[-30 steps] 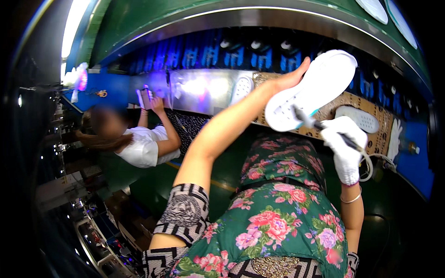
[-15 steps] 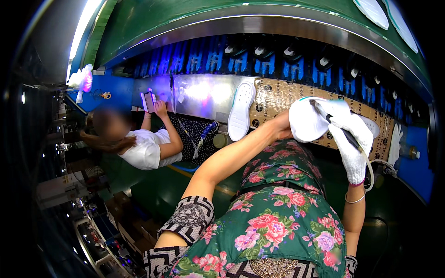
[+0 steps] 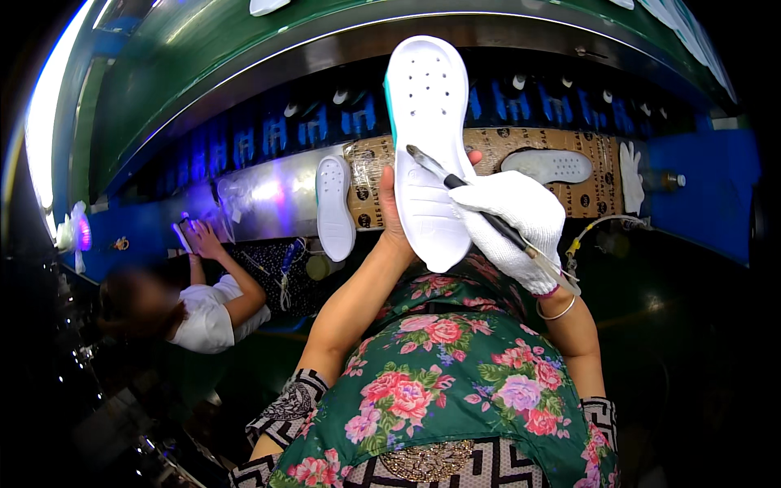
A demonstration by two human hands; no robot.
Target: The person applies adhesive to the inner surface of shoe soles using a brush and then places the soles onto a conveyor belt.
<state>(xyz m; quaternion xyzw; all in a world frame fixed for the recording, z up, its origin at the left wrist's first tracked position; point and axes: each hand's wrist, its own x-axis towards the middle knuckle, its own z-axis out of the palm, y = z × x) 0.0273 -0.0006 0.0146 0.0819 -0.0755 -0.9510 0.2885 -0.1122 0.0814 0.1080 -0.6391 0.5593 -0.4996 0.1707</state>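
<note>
A white shoe sole [image 3: 429, 106] with small holes toward its far end and a teal patch on its left edge is held up in front of me, its long face showing. My bare left hand [image 3: 392, 207] grips it from beneath; the thumb shows at the left edge and fingertips at the right, the rest hidden behind the sole. In a white knit glove, my right hand [image 3: 514, 224] is closed round a dark-handled brush [image 3: 434, 167] with a thin tube at its rear. The brush tip lies over the middle of the sole, apparently touching it.
Another white sole [image 3: 333, 211] lies on the metal bench at left, and a greyish sole [image 3: 549, 166] on the taped cardboard [image 3: 370, 167]. White gloves [image 3: 631, 179] and a small bottle [image 3: 674, 180] are at right. A seated co-worker [image 3: 207, 313] holds a phone [image 3: 186, 236].
The sole has swung from a tilted, foreshortened pose to nearly upright with its face toward me. My view has shifted, and both hands now appear further left, the brush over the sole's middle.
</note>
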